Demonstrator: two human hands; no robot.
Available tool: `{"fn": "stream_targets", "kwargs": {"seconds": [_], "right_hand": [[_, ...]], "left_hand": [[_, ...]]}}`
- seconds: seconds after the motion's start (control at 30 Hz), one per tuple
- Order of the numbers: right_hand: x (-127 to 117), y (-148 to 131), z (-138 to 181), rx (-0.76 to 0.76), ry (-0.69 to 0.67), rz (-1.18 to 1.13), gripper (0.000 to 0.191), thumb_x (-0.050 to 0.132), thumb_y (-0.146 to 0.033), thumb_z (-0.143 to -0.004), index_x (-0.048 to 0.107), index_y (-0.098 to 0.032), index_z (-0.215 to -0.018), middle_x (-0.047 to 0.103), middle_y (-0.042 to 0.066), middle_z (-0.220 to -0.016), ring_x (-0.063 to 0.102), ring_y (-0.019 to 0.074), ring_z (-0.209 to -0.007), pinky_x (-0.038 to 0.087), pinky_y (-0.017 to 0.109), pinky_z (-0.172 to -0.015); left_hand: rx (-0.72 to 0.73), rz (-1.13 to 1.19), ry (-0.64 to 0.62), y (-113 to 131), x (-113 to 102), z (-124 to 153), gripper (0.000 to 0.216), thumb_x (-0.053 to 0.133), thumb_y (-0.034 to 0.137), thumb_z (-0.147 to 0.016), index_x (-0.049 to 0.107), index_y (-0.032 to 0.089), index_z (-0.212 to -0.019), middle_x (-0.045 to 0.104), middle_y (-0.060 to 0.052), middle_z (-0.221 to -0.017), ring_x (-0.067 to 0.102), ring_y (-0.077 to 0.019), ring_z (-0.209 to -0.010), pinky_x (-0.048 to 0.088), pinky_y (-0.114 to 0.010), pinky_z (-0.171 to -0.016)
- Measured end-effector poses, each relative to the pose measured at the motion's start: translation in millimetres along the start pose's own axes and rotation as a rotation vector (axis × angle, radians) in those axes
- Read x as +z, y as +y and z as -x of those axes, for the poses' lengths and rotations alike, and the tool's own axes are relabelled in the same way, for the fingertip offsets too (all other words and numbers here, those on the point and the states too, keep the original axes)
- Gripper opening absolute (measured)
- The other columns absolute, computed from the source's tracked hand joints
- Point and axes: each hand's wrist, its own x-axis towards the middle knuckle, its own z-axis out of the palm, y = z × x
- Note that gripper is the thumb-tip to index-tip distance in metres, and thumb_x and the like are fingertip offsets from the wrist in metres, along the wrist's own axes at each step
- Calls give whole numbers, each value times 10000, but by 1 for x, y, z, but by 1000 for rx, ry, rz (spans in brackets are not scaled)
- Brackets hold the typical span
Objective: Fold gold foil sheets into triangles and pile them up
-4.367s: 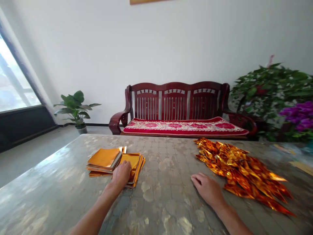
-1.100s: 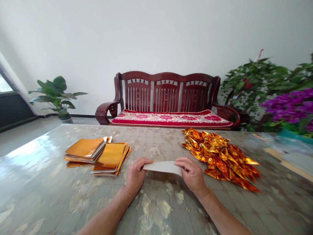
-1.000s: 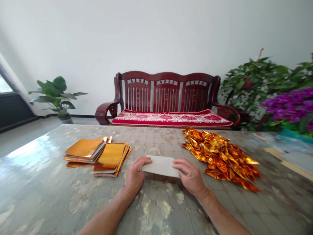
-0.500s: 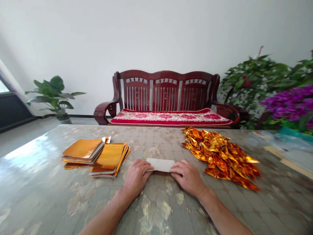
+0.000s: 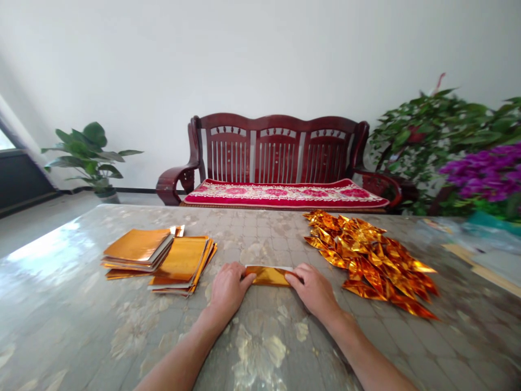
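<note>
A sheet of gold foil paper (image 5: 269, 276) is folded into a narrow strip, its gold side toward me and a thin white edge along the top. My left hand (image 5: 231, 283) pinches its left end, thumb in front and fingers behind. At the other end my right hand (image 5: 310, 285) grips it the same way. To the left lie two stacks of gold paper, a farther stack (image 5: 137, 245) and a nearer stack (image 5: 183, 260) against it. A heap of folded, pointed gold foil pieces (image 5: 368, 255) spreads out to the right of my right hand.
The patterned tabletop (image 5: 260, 347) stretches under everything. Clear plastic and a teal bag (image 5: 488, 224) lie at the right edge, near flat tan boards (image 5: 480, 266). Beyond the table stand a wooden bench (image 5: 280, 149), a potted plant (image 5: 95, 157) and purple flowers (image 5: 484, 174).
The strip showed its white side before; now its gold face is toward me. My thumbs have come round to the front of it. The stacks and the heap stay as they were.
</note>
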Motion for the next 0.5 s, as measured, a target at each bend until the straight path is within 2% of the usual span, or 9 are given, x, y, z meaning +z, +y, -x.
{"fn": "stream_targets", "kwargs": {"seconds": [0.17,0.37,0.5], "right_hand": [[0,-1,-3,21,5,53,302,512,-413,-966,696,-239,-801,650,1,-875,614,159,-818,331,271,-650],[-1,6,-1,-54,-14,78,309,530,-381,-954,610,-205,-713,620,-1,-818,596,153,-806,326,261,-659],[-1,7,1,-29,-7,127,333,514,-358,-958,584,-203,-671,607,1,-787,578,147,-768,307,267,-644]], "left_hand": [[-1,-41,16,-2,3,-1,338,572,463,-918,649,192,-731,671,-46,-848,598,-212,-875,349,-296,-737],[25,-21,30,-3,2,1,330,544,414,-937,628,192,-707,657,-39,-829,600,-200,-866,351,-294,-737],[36,-36,30,-2,0,3,328,526,406,-942,633,194,-716,653,-40,-829,601,-202,-863,352,-298,-742]]}}
